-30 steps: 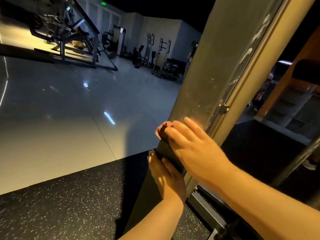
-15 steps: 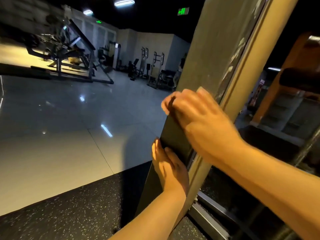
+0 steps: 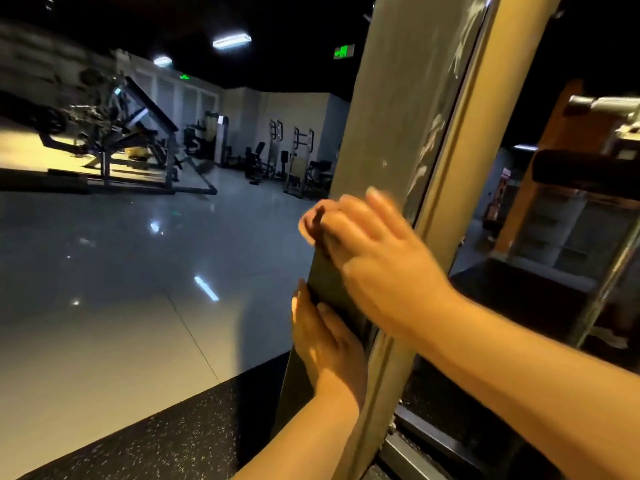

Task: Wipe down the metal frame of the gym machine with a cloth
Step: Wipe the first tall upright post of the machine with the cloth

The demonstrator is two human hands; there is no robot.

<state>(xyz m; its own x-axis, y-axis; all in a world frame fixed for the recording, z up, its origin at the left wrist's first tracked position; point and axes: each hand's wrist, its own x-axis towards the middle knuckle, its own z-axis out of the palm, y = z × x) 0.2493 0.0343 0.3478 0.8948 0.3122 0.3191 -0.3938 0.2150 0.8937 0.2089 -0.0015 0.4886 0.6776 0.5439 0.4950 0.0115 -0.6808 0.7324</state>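
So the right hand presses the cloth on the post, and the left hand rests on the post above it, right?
Not quite. The head view shows the left hand resting on the post below the right hand and its cloth, not above.

Tall upright metal frame post (image 3: 391,116), dull grey-tan, slanting right in view, whitish streaks near its right edge. Dark cloth (image 3: 317,218), mostly hidden, pinched against post's left edge by right hand (image 3: 377,258).
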